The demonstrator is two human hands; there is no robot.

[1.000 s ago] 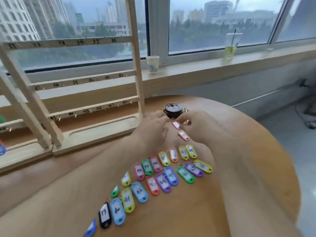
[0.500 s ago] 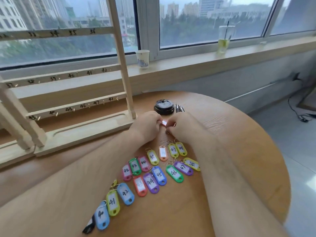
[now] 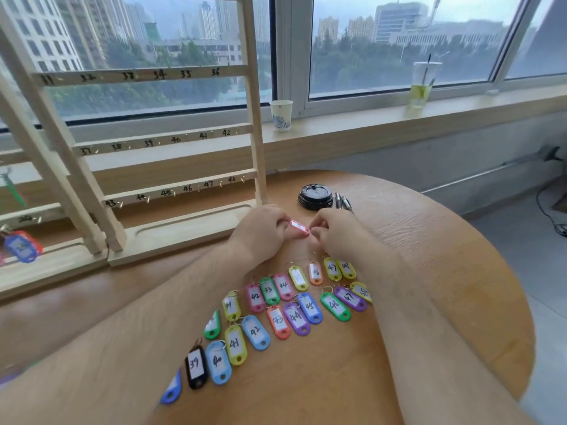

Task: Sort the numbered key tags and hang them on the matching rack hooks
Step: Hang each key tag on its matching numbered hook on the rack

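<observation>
Head view: my left hand (image 3: 260,231) and right hand (image 3: 340,237) meet over the round wooden table (image 3: 429,271), just in front of the base of the wooden rack (image 3: 184,185). Both pinch one red key tag (image 3: 300,227): left fingertips on its left end, right fingertips on its right end. The tag is held off the tabletop with its white label up; the number is too blurred to read.

Between my forearms, nearer to me, the other key tags (image 3: 285,305) lie label-up in two loose diagonal rows. Legible numbers run from 39 to 48.

The rack stands at the far left of the table, with rails marked 31–36, 37–42 and 43–48 and small hooks by the numbers. A blue tag (image 3: 21,246) shows at the far left by a neighbouring section; I cannot tell whether it hangs or lies.

A black lid (image 3: 315,196) and two pens (image 3: 342,202) sit just beyond my right hand. A paper cup (image 3: 281,115) and a clear drink cup (image 3: 425,84) stand on the windowsill.
</observation>
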